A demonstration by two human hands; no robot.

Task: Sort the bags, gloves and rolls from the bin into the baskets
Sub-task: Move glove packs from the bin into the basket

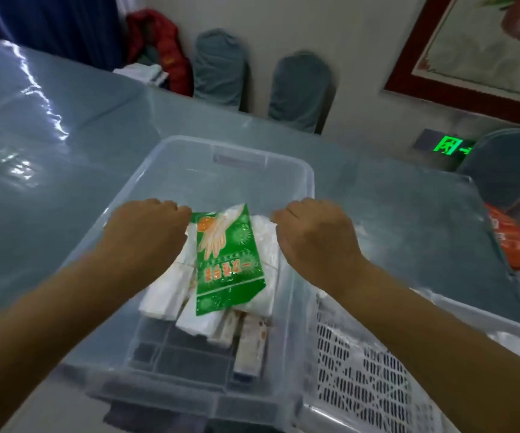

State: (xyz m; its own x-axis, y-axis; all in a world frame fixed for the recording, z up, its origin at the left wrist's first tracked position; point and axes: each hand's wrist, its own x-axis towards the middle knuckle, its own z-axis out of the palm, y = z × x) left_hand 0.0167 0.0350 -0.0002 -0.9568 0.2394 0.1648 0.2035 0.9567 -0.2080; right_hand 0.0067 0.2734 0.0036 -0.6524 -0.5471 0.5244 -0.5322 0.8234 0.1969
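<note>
A clear plastic bin (286,170) stands on the table in front of me. Inside it lies a green glove packet (229,264) on top of white plastic bags (165,292) and pale rolls (250,348). Both hands are inside the bin. My left hand (146,232) has its fingers curled down at the packet's upper left corner, on the white bags. My right hand (311,235) has its fingers curled down at the white bags on the packet's right. The fingertips are hidden, so what each one holds is unclear.
A white slotted basket (364,379) sits right of the bin. The table (49,170) has a glossy blue-grey cover. Covered chairs (299,92) stand behind it, and an orange packet (505,242) lies at the right edge.
</note>
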